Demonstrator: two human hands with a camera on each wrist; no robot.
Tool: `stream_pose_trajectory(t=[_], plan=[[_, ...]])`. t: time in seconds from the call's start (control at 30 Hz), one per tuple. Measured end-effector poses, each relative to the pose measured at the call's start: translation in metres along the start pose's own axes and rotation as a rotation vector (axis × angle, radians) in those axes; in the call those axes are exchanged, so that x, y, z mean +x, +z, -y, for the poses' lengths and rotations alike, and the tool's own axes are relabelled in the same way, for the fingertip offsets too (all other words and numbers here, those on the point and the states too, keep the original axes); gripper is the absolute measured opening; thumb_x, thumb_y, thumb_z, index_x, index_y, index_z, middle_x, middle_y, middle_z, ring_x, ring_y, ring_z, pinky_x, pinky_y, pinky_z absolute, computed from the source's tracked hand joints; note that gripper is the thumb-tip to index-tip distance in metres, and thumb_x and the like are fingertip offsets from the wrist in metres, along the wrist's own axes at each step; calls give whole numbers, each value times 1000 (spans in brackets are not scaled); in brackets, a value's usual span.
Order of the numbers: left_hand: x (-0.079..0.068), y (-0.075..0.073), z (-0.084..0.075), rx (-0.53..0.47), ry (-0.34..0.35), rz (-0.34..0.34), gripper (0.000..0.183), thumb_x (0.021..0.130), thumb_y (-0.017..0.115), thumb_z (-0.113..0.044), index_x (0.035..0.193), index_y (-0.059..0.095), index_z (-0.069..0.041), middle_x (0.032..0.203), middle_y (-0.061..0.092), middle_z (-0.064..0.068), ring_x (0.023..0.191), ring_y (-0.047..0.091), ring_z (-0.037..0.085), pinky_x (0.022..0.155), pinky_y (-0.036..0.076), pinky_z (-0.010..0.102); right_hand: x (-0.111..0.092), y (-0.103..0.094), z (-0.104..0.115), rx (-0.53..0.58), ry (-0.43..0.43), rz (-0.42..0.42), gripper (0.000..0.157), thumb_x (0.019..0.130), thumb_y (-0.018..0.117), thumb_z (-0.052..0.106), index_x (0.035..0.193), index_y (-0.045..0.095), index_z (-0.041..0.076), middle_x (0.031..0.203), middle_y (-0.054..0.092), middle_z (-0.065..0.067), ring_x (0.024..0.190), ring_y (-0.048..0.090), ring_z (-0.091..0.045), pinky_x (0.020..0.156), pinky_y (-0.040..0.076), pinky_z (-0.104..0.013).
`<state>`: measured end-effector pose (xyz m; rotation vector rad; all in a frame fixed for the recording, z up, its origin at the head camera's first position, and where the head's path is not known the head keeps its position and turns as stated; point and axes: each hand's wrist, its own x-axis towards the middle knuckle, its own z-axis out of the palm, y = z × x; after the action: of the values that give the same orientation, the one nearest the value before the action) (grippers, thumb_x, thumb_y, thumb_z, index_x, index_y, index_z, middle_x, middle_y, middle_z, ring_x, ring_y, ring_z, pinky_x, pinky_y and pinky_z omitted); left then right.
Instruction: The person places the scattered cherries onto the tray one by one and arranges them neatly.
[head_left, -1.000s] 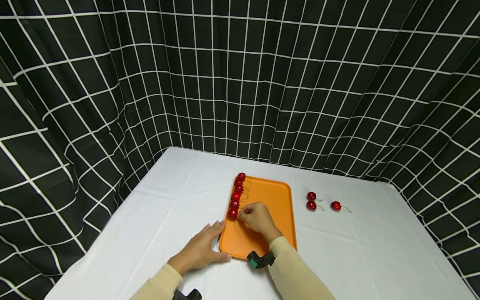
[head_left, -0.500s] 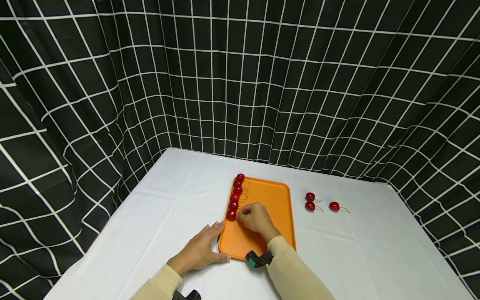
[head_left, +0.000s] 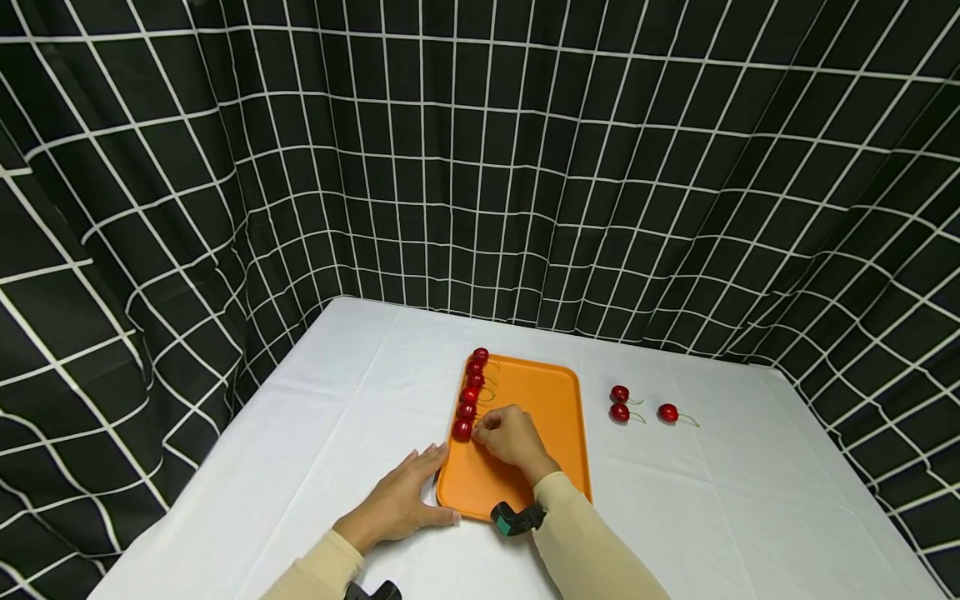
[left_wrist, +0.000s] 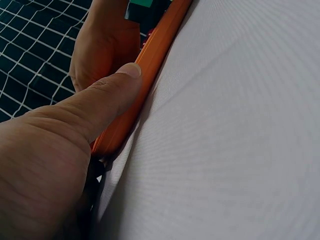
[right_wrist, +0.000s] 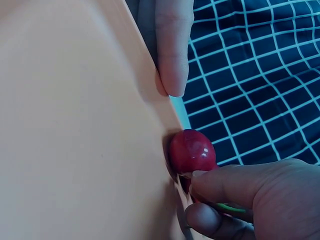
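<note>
- The nearest cherry (head_left: 462, 430) is pinched at its stem side by the curled fingers (head_left: 491, 417) of the right hand (head_left: 517, 440).
- The orange tray (head_left: 553, 400) is touched around its near-left corner by the left hand (head_left: 403, 497), fingers spread.
- Five more cherries (head_left: 476, 380) are lined up along its left edge; its middle is partly hidden by the right hand.
- Three loose cherries (head_left: 619, 412) are placed rightward on the white worktop (head_left: 727, 500), enclosed by gridded black curtain (head_left: 504, 200).

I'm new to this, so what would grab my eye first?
Likely the six red cherries lining the left edge of the orange tray, the right hand pinching the nearest cherry. Three more cherries lie on the white tablecloth right of the tray, and a black, white-gridded curtain fills the background.
</note>
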<state>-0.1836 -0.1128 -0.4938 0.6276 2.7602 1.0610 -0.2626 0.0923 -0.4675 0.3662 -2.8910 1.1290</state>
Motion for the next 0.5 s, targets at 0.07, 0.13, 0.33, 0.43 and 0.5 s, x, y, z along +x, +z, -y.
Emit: stream_pose_trajectory(t=[0.07,0.13,0.33,0.43,0.5], plan=[[0,0,0,1,7,-3,101,72,76,-58,148,36,-3,152,33,13,140,26,29,114,19,50,0,0,0,9,6,3,11,81,77,15,72,72,14,66,62,9,66,51,-13,58,45,-26],[0,0,0,0,9,-3,101,73,76,-58,148,36,-3,152,32,13,140,26,30,114,19,50,1,0,0,14,12,6,9,81,77,16,74,73,14,68,63,9,66,52,-13,58,46,-26],[0,0,0,-4,6,3,102,72,75,-59,148,36,-3,152,32,12,140,26,30,114,18,50,1,0,-1,38,36,23,6,81,77,17,80,74,12,70,65,7,65,54,-12,58,49,-25],[0,0,1,4,-1,4,102,72,75,-60,149,36,-4,153,32,10,140,26,28,114,18,49,1,-2,-2,75,57,40,8,82,76,16,84,74,9,70,65,5,60,56,-11,56,49,-25],[0,0,1,10,-7,4,103,72,75,-60,149,35,-5,153,31,10,141,25,28,114,18,48,0,-3,-2,98,69,46,9,83,76,15,87,74,7,70,65,3,57,57,-12,55,50,-26]])
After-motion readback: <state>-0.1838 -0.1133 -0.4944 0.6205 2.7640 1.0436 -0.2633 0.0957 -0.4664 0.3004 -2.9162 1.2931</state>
